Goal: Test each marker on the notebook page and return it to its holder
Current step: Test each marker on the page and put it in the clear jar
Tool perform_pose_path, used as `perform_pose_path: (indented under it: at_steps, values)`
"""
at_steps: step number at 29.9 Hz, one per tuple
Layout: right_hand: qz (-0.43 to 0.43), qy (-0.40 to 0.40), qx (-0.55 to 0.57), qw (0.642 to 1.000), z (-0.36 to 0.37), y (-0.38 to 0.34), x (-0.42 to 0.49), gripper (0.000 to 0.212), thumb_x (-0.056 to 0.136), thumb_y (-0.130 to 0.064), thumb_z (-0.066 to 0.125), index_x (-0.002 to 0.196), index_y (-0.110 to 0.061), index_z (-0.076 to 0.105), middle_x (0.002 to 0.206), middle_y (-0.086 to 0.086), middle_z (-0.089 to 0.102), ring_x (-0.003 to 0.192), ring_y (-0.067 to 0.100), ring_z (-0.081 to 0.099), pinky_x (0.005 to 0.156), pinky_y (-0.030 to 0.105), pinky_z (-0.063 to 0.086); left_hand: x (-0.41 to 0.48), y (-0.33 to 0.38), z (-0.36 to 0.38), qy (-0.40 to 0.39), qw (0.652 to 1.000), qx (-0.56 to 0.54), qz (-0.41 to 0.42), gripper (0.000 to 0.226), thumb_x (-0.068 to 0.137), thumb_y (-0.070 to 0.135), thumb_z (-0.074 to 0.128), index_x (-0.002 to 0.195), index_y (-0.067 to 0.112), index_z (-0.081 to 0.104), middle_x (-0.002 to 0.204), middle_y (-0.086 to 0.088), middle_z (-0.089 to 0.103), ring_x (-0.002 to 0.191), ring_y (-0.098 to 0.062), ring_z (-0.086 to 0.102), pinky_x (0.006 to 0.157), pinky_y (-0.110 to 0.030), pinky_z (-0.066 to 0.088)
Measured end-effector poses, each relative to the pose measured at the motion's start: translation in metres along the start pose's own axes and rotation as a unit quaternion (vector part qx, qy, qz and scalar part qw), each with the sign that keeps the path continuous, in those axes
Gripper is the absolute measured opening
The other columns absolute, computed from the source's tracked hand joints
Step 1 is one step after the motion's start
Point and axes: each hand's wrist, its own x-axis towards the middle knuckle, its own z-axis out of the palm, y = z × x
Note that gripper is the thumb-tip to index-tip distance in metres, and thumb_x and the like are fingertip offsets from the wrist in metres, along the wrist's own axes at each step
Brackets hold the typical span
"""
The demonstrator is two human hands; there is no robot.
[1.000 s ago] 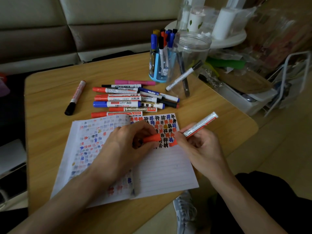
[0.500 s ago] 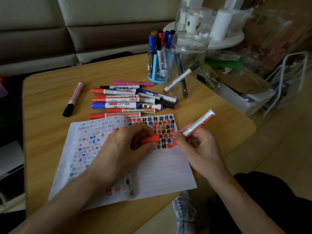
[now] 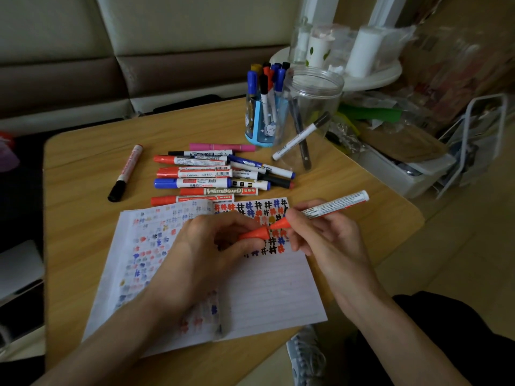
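Over the open notebook (image 3: 273,296) on the tabletop (image 3: 83,168), the right hand (image 3: 326,240) pinches a red marker (image 3: 334,204) near its bare tip, which points left. The left hand (image 3: 206,252) curls its fingers round the marker's red cap (image 3: 255,234), whose mouth sits right at the tip, possibly touching. The blue holder (image 3: 257,129) stands further back, beyond a row of loose markers (image 3: 200,176).

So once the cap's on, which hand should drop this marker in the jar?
Right. The right hand grips the marker, and the jar stands on that side; the left hand holds only the cap.
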Motion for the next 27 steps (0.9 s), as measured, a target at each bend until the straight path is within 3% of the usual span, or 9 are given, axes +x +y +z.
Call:
perform_pose_path:
  at_steps: [3, 7, 14, 17, 21, 27]
  values:
    - [-0.009, -0.006, 0.001, 1.000, -0.001, 0.001, 0.000, 0.016, 0.091, -0.018, 0.072, 0.102, -0.006, 0.070, 0.078, 0.006, 0.070, 0.071, 0.019, 0.061, 0.065, 0.020, 0.055, 0.001, 0.001, -0.001, 0.008, 0.999, -0.039, -0.006, 0.034, 0.079, 0.042, 0.071, 0.107, 0.024, 0.076, 0.099, 0.017, 0.076, 0.093, 0.003, 0.071, 0.081, -0.013, 0.055]
    - [-0.017, -0.045, -0.019, 0.999, 0.001, 0.004, -0.003, 0.019, 0.089, -0.016, 0.074, 0.105, -0.006, 0.073, 0.073, -0.009, 0.070, 0.069, 0.001, 0.064, 0.063, 0.016, 0.051, 0.001, 0.004, -0.001, 0.007, 0.999, -0.052, 0.010, 0.033, 0.081, 0.043, 0.069, 0.108, 0.024, 0.076, 0.099, 0.017, 0.076, 0.093, 0.000, 0.072, 0.081, -0.016, 0.056]
    - [-0.019, -0.038, -0.011, 0.999, 0.004, 0.000, -0.003, 0.035, 0.096, -0.033, 0.061, 0.111, -0.004, 0.072, 0.086, 0.015, 0.074, 0.072, 0.024, 0.067, 0.060, 0.027, 0.049, -0.001, 0.004, -0.002, 0.010, 0.999, -0.031, 0.004, 0.033, 0.081, 0.052, 0.064, 0.109, 0.036, 0.072, 0.096, 0.021, 0.075, 0.090, 0.000, 0.072, 0.078, -0.018, 0.058]
    - [-0.040, -0.031, -0.030, 0.998, 0.007, 0.003, -0.003, 0.027, 0.098, -0.027, 0.062, 0.107, -0.005, 0.073, 0.085, 0.015, 0.074, 0.072, 0.024, 0.069, 0.062, 0.029, 0.052, -0.003, 0.006, 0.000, 0.020, 0.999, -0.027, 0.009, 0.021, 0.084, 0.045, 0.065, 0.105, 0.047, 0.068, 0.095, 0.028, 0.072, 0.086, 0.001, 0.071, 0.073, -0.016, 0.056]
    - [-0.093, -0.029, -0.026, 0.995, 0.014, 0.006, -0.006, 0.018, 0.099, -0.018, 0.062, 0.106, -0.006, 0.074, 0.083, 0.015, 0.074, 0.074, 0.027, 0.072, 0.068, 0.029, 0.058, -0.004, 0.009, -0.003, 0.056, 0.998, -0.011, 0.038, 0.025, 0.086, 0.035, 0.068, 0.104, 0.053, 0.067, 0.101, 0.032, 0.071, 0.089, 0.001, 0.071, 0.075, -0.020, 0.057]
    - [-0.117, -0.032, -0.033, 0.992, 0.017, 0.007, -0.008, 0.018, 0.098, -0.018, 0.062, 0.107, -0.008, 0.073, 0.083, 0.014, 0.074, 0.075, 0.023, 0.073, 0.071, 0.026, 0.058, -0.006, 0.010, -0.003, 0.076, 0.995, 0.012, 0.061, 0.025, 0.087, 0.041, 0.066, 0.109, 0.051, 0.068, 0.101, 0.029, 0.073, 0.093, 0.000, 0.071, 0.075, -0.024, 0.057]
